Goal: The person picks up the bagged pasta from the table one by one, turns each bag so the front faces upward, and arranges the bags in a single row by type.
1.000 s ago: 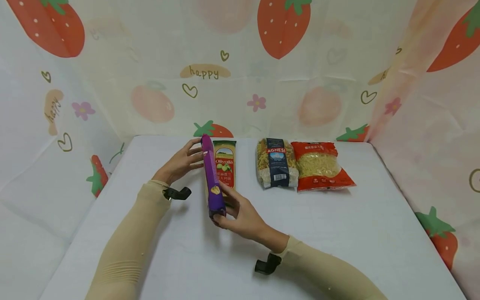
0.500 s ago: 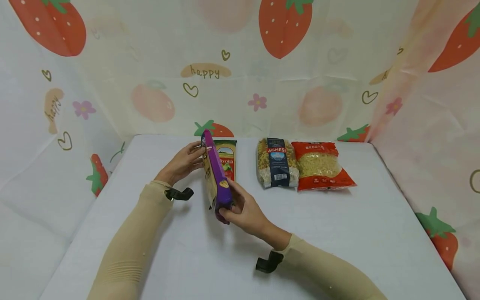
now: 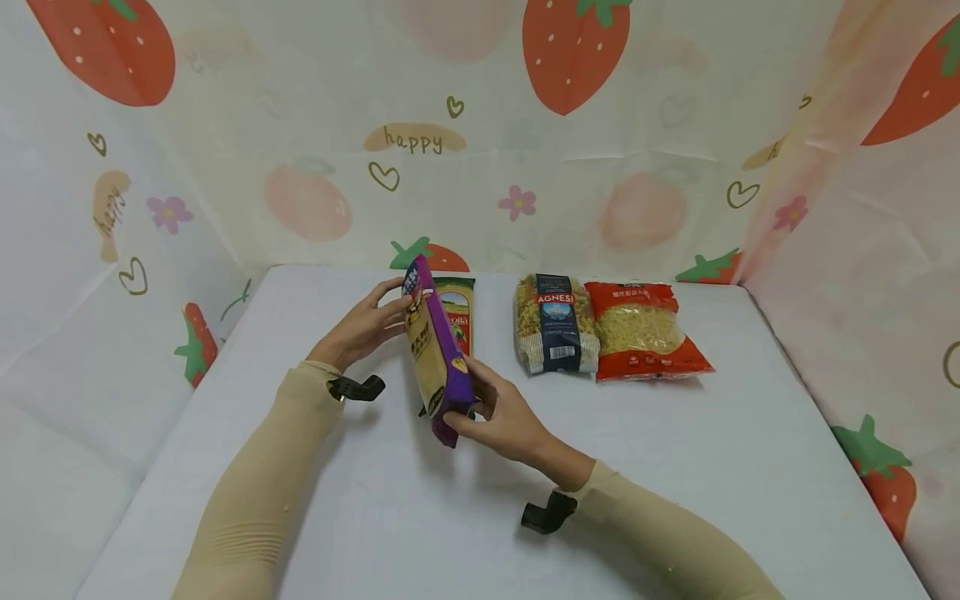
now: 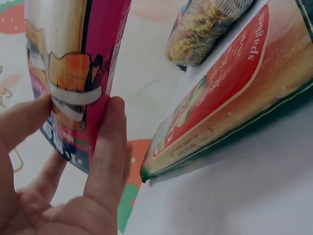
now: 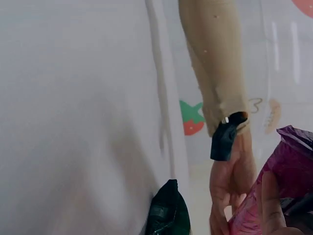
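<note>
Between both hands a long purple packet [image 3: 442,354] with a beige front is held tilted above the table. My left hand [image 3: 360,325] grips its far end; thumb and fingers sit on either side of it in the left wrist view, by the packet's dark blue end [image 4: 80,127]. At the near end my right hand [image 3: 506,417] holds the packet, thumb on its lower corner. Partly hidden behind the packet lies a green and red spaghetti pack [image 3: 461,317], shown lengthwise in the left wrist view [image 4: 220,93]. Only its dark green end [image 5: 168,210] appears in the right wrist view.
Right of the hands, on the white table [image 3: 637,483], lie a pasta bag with a navy AGNESI label [image 3: 557,325] and a red pasta bag [image 3: 641,333], side by side. A strawberry-print cloth [image 3: 442,192] hangs behind and at both sides.
The purple packet has turned, so its beige front now shows more. Its near end has shifted right with the right hand and covers more of the spaghetti pack. The left hand stays nearly still.
</note>
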A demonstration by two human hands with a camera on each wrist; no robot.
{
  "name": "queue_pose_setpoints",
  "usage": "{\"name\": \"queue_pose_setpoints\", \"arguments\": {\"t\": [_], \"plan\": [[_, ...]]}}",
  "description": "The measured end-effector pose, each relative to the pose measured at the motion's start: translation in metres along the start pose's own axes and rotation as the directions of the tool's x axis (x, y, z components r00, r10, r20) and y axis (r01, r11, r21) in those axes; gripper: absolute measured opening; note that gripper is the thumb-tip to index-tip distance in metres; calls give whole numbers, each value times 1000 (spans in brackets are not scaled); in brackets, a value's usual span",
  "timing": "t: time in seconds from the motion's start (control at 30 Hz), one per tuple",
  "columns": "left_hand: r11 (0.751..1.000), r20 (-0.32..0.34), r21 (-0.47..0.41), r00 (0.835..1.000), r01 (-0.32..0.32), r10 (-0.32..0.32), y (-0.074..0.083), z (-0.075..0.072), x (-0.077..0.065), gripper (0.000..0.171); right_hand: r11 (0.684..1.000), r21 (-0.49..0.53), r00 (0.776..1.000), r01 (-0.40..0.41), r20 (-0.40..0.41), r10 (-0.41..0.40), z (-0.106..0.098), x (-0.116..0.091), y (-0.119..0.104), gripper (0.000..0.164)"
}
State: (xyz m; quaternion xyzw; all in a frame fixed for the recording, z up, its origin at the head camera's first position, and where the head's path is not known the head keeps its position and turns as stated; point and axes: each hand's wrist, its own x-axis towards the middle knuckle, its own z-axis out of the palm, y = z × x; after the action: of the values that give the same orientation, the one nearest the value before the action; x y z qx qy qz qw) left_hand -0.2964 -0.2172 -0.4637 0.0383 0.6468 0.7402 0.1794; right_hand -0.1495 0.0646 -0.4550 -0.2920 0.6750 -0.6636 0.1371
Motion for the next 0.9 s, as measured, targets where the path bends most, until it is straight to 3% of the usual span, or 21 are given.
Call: {"name": "queue_pose_setpoints", "arguments": {"t": [0.2,0.37,0.6,0.9], "plan": [[998,41,3,998,57,-57,5,-3,-3,69,998,68,1000,-17,2,16,-5,0,0,83],[999,59,-25,998,30,-28,7,-2,-3,71,996,51,997,-72,1,72,-11,1,-1,85],[1000,-16,18,1000,-23,24,9,-2,-5,75,992,-117,997,-53,-57,47,-19,1,-5,94],[998,-99,32,993,-54,57,11,-3,-6,76,981,-163,992,-105,-83,93,-24,3,-3,93]]}}
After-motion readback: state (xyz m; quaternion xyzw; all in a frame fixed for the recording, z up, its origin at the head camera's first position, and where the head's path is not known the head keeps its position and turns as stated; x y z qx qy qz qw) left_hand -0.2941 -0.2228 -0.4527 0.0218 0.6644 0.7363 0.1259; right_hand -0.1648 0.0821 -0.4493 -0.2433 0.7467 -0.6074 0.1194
